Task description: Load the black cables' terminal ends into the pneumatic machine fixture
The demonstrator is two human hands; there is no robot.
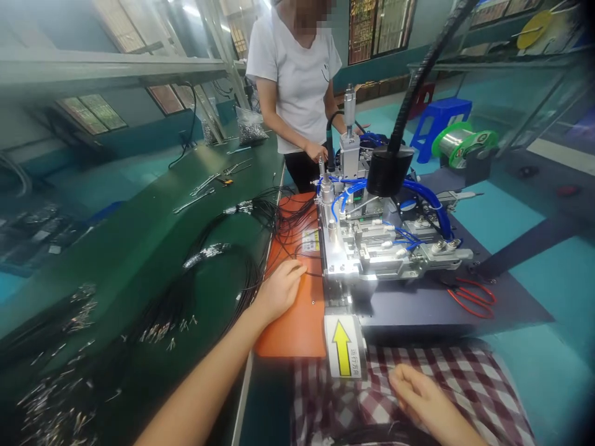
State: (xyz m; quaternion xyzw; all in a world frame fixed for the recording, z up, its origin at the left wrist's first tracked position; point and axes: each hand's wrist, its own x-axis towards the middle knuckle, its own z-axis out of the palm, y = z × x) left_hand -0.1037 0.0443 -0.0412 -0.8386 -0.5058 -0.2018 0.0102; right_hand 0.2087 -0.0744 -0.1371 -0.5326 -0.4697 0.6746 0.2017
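A white sign (333, 364) at the near end of the machine (372, 235) carries a yellow arrow (343, 348) pointing toward the machine, with the sideways characters 运行方向. Left of the machine, a sticker (311, 241) on the orange plate (290, 328) is too small to read. Beyond it, a shirt (302, 74) bears a small smile-like mark.

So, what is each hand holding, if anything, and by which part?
Left hand: apparently a black cable, by the stretch beside the metal machine; right hand: nothing visible.

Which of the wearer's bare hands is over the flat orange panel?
The left hand, its fingers curled above the flat orange panel; the right hand is over the maroon-and-white checkered cloth instead.
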